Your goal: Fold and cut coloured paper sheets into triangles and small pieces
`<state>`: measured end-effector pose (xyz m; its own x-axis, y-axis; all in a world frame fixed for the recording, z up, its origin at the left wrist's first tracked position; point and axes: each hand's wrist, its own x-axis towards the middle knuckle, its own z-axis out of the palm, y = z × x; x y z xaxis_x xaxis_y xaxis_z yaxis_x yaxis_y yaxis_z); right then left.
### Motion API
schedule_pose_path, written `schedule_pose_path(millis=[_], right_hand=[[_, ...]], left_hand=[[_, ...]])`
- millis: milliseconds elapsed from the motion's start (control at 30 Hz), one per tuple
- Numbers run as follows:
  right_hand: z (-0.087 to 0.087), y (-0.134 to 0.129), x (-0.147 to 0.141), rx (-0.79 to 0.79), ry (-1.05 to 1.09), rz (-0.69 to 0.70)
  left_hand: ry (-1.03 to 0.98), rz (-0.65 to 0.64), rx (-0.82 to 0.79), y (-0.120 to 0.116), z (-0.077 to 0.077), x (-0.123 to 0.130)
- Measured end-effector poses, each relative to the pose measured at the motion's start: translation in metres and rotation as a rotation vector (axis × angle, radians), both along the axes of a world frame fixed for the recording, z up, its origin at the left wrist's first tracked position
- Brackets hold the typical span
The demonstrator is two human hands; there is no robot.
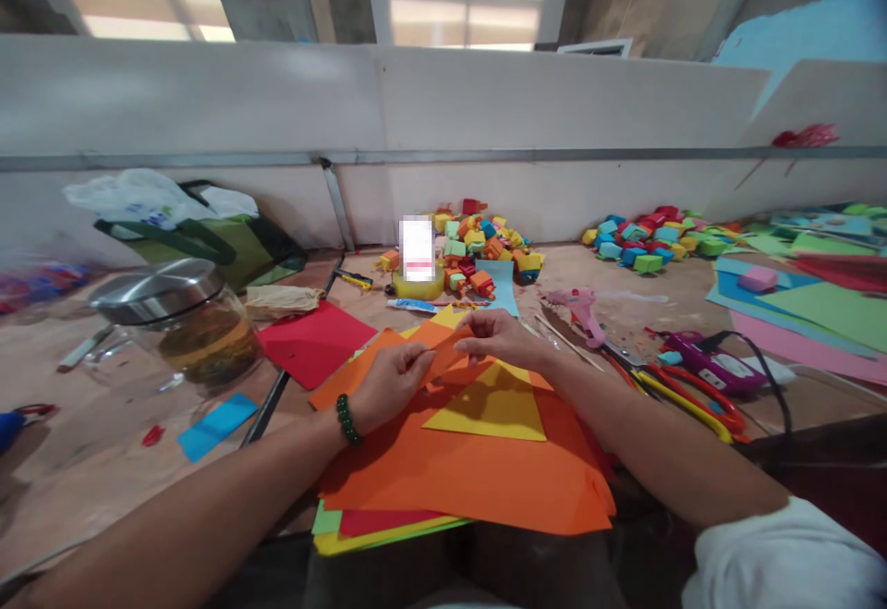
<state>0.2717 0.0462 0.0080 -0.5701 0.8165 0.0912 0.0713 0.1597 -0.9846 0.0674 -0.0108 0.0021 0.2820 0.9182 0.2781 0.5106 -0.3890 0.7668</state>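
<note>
My left hand, with a green bead bracelet at the wrist, pinches the left side of a small piece of orange paper. On the other side, my right hand is closed with its fingertips on the same piece. Both hands hover over a stack of paper whose upper sheet is orange. A yellow paper piece lies on that sheet below my hands. Red, yellow and green sheet edges stick out at the stack's near side.
Scissors, a pink glue gun and a purple device lie on the right. To the left stand a glass teapot and a green bag. Small folded paper blocks are heaped at the back.
</note>
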Motion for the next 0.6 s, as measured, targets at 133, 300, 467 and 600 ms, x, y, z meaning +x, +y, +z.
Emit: schedule_pose_path(millis=[133,300,467,600], right_hand=[[0.005,0.0,0.006,-0.038,0.003,-0.037],[0.01,-0.002,0.005,-0.002,0.058,-0.035],[0.007,-0.004,0.001,0.04,0.097,-0.037],[0.003,-0.01,-0.003,0.094,0.037,-0.02]], left_hand=[[-0.095,-0.001,-0.073,0.0,-0.002,-0.001],[-0.195,-0.092,-0.293,-0.004,-0.001,0.001],[-0.211,-0.08,-0.266,-0.005,0.002,0.003],[-0.195,-0.085,-0.242,-0.004,0.0,0.004]])
